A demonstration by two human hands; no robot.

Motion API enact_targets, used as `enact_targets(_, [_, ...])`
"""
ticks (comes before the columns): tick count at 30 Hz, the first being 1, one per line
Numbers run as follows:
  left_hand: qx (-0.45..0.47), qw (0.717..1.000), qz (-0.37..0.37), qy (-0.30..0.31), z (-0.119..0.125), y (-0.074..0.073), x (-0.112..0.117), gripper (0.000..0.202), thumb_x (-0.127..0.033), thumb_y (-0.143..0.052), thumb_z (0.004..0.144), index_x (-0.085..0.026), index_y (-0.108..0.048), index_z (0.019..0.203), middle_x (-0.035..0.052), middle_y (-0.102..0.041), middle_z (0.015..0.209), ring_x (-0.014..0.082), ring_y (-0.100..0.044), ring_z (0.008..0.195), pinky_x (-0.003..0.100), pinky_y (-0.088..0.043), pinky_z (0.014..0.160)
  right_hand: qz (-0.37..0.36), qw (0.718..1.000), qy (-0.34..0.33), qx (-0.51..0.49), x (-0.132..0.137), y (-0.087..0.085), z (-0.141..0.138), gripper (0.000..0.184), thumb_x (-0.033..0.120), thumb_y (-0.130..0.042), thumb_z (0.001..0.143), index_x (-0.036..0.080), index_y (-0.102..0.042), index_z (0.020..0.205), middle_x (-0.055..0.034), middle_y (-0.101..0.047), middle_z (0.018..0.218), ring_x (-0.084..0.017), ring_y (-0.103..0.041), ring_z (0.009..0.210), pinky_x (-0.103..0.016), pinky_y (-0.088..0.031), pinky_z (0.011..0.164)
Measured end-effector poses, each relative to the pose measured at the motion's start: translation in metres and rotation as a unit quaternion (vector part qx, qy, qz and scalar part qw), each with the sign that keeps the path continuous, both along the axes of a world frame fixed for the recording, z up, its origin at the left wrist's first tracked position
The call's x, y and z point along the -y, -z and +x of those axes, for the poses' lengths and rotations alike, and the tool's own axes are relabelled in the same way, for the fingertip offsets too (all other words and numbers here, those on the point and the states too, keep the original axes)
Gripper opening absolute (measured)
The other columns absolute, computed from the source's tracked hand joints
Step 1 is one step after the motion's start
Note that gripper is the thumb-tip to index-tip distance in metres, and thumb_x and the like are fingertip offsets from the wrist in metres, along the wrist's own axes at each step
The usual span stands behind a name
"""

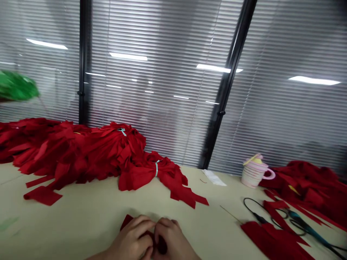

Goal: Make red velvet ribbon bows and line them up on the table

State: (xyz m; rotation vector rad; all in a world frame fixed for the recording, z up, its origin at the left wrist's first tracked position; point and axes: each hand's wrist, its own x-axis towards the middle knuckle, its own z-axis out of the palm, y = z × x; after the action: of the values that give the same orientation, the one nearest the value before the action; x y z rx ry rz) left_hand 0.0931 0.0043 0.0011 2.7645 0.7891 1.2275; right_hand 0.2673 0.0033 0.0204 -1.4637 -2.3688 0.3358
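Both of my hands meet at the bottom middle of the view, over the beige table [89,216]. My left hand [132,238] and my right hand [172,240] have their fingers curled together around a small piece of red fabric [127,221]. A corner of it sticks out at the left, and a dark red bit shows between the thumbs. The hands press against each other.
A long heap of red fabric bundles [81,151], some tied with pale bands, lies across the back left. More red strips [273,238] and scissors [295,220] lie at the right, near a pink cup [253,171]. Blinds cover the glass wall behind. Something green [16,86] blurs at far left.
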Motion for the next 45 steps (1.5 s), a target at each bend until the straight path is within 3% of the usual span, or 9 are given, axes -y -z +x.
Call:
enact_targets(7, [0.016, 1.000, 0.019, 0.005, -0.001, -0.003, 0.005, 0.015, -0.006, -0.058, 0.075, -0.019, -0.064, 0.079, 0.0036, -0.067, 0.103, 0.0192, -0.058, 0.102, 0.027, -0.049, 0.095, 0.022, 0.999, -0.004, -0.031, 0.003, 0.002, 0.004, 0.015, 0.009, -0.059, 0.059, 0.020, -0.055, 0.067, 0.0007, -0.064, 0.078, -0.017, -0.059, 0.080, -0.028, -0.038, 0.076])
enact_targets(12, [0.018, 0.999, 0.046, 0.018, 0.000, 0.005, 0.001, 0.014, -0.005, -0.061, 0.071, -0.019, -0.063, 0.073, 0.0026, -0.069, 0.098, 0.0181, -0.060, 0.092, 0.026, -0.053, 0.086, 0.030, 0.998, -0.012, -0.053, 0.003, 0.004, 0.006, 0.016, 0.006, -0.059, 0.058, 0.019, -0.055, 0.065, 0.0016, -0.066, 0.075, -0.017, -0.060, 0.079, -0.029, -0.038, 0.079])
enact_targets(16, [0.037, 0.997, 0.063, 0.020, 0.002, 0.009, 0.000, 0.011, -0.006, -0.060, 0.074, -0.017, -0.063, 0.072, 0.0049, -0.068, 0.098, 0.0197, -0.059, 0.093, 0.028, -0.054, 0.085, 0.035, 0.997, -0.002, -0.069, 0.003, 0.007, 0.007, 0.018, 0.003, -0.057, 0.057, 0.020, -0.054, 0.064, 0.0019, -0.065, 0.074, -0.016, -0.060, 0.079, -0.027, -0.039, 0.078])
enact_targets(22, [0.034, 0.994, 0.093, 0.048, 0.002, 0.002, 0.010, 0.012, -0.012, -0.054, 0.084, -0.016, -0.065, 0.079, 0.0066, -0.069, 0.105, 0.0203, -0.060, 0.098, 0.028, -0.054, 0.087, 0.047, 0.995, 0.022, -0.081, 0.001, 0.008, 0.005, 0.017, 0.007, -0.056, 0.058, 0.021, -0.049, 0.065, 0.0043, -0.059, 0.063, -0.015, -0.056, 0.063, -0.024, -0.039, 0.064])
enact_targets(29, [0.020, 0.993, 0.101, 0.066, 0.003, -0.003, 0.012, 0.015, -0.013, -0.053, 0.086, -0.015, -0.064, 0.076, 0.0088, -0.070, 0.101, 0.0208, -0.061, 0.098, 0.029, -0.055, 0.084, 0.101, 0.991, 0.019, -0.091, 0.001, 0.016, 0.003, 0.023, 0.005, -0.056, 0.052, 0.021, -0.042, 0.062, 0.0052, -0.058, 0.058, -0.015, -0.054, 0.060, -0.024, -0.038, 0.062])
enact_targets(33, [-0.026, 0.989, 0.093, 0.108, 0.000, -0.024, 0.022, 0.020, -0.012, -0.050, 0.090, -0.016, -0.064, 0.078, 0.0057, -0.071, 0.097, 0.0180, -0.061, 0.095, 0.029, -0.053, 0.086, 0.148, 0.982, 0.040, -0.111, -0.005, 0.002, 0.015, 0.026, 0.007, -0.057, 0.052, 0.022, -0.040, 0.064, 0.0040, -0.060, 0.061, -0.016, -0.054, 0.062, -0.023, -0.036, 0.058])
enact_targets(37, [-0.109, 0.977, 0.064, 0.170, -0.002, -0.046, 0.037, 0.023, -0.008, -0.043, 0.091, -0.016, -0.064, 0.088, 0.0048, -0.072, 0.098, 0.0172, -0.063, 0.091, 0.030, -0.052, 0.088, 0.213, 0.964, 0.079, -0.134, -0.017, -0.026, 0.044, 0.030, 0.012, -0.055, 0.060, 0.023, -0.027, 0.062, 0.0016, -0.063, 0.067, -0.017, -0.056, 0.067, -0.028, -0.039, 0.067])
enact_targets(40, [-0.133, 0.970, 0.048, 0.198, -0.002, -0.043, 0.034, 0.022, -0.004, -0.045, 0.086, -0.016, -0.063, 0.088, 0.0077, -0.072, 0.096, 0.0198, -0.062, 0.087, 0.033, -0.053, 0.080, 0.256, 0.952, 0.099, -0.136, -0.024, -0.035, 0.060, 0.033, 0.015, -0.056, 0.062, 0.023, -0.024, 0.060, -0.0010, -0.067, 0.076, -0.020, -0.059, 0.079, -0.035, -0.038, 0.080])
enact_targets(45, [-0.114, 0.967, -0.005, 0.230, -0.003, -0.023, 0.026, 0.018, -0.004, -0.049, 0.082, -0.013, -0.064, 0.085, 0.0115, -0.069, 0.092, 0.0243, -0.060, 0.083, 0.039, -0.049, 0.073, 0.286, 0.942, 0.101, -0.146, -0.027, -0.033, 0.066, 0.033, 0.017, -0.058, 0.064, 0.023, -0.026, 0.058, -0.0003, -0.068, 0.075, -0.020, -0.059, 0.077, -0.038, -0.036, 0.081])
